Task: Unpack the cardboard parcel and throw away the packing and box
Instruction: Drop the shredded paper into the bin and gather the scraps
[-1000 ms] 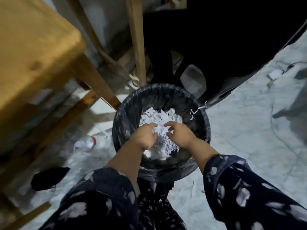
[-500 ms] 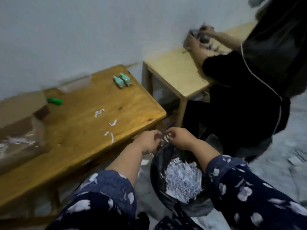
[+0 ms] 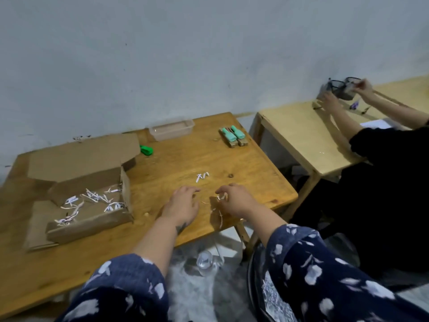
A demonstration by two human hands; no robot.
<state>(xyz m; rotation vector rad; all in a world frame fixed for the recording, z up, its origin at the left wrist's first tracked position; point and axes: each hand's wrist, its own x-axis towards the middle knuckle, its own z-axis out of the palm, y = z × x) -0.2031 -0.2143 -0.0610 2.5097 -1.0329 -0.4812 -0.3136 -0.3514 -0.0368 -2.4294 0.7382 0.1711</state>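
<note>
The open cardboard box (image 3: pixel 88 201) lies on the left of the wooden table (image 3: pixel 162 163), flaps spread, with several white shredded paper strips (image 3: pixel 92 201) scattered inside. A few loose strips (image 3: pixel 202 176) lie on the table's middle. My left hand (image 3: pixel 183 205) hovers low over the table near its front edge, fingers loosely spread and holding nothing. My right hand (image 3: pixel 236 201), just to its right, pinches a small tuft of paper strips (image 3: pixel 220 197) at its fingertips. The black-lined bin (image 3: pixel 257 287) with shredded paper shows on the floor, mostly hidden by my right sleeve.
A clear plastic tray (image 3: pixel 171 129), a green item (image 3: pixel 146 150) and two teal-capped items (image 3: pixel 233 135) sit along the table's back. A plastic bottle (image 3: pixel 205 261) lies on the floor. Another person (image 3: pixel 383 182) in black works at a paler table (image 3: pixel 301 126) to the right.
My hands rose out of the bin and moved up to the table's front edge; the view swung from the floor up to the tabletop. The right hand now pinches loose strips.
</note>
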